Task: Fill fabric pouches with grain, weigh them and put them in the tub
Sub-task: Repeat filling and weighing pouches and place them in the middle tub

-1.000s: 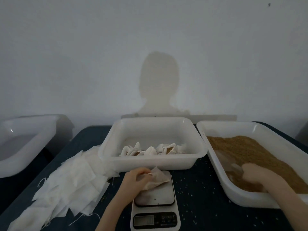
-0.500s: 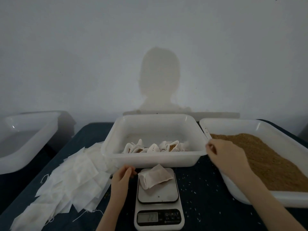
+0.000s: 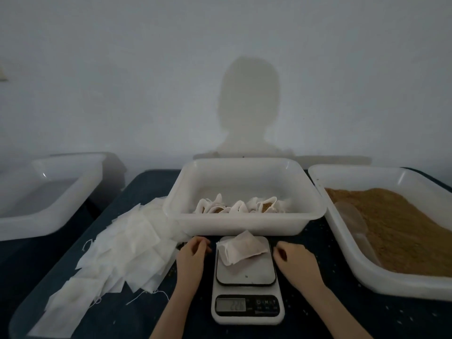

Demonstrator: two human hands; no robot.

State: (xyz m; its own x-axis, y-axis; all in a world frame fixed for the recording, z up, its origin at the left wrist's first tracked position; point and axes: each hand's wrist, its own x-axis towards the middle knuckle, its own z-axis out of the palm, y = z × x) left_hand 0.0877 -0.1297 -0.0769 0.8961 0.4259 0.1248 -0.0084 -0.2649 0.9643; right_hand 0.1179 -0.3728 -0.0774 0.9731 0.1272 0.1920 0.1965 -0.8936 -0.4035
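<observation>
A filled white pouch (image 3: 241, 248) lies on the platform of the kitchen scale (image 3: 247, 311), whose display is lit. My left hand (image 3: 193, 253) rests on the table just left of the scale, fingers loosely curled, holding nothing. On the other side of the scale my right hand (image 3: 293, 259) hovers, also loosely curled and empty. Behind the scale stands the white tub (image 3: 244, 226) with several filled pouches (image 3: 239, 207) inside. The grain tub (image 3: 342, 245) at right holds brown grain (image 3: 396, 228) and a clear scoop (image 3: 352, 218).
A heap of empty white pouches (image 3: 122, 250) spreads over the dark table (image 3: 137, 316) at left. Another white tub (image 3: 46, 192) sits far left, off the table. Loose grains dot the table around the scale. A wall rises right behind the tubs.
My left hand let go of the pouch, leaving it on the scale. My right hand left the grain tub and came down to the right of the scale.
</observation>
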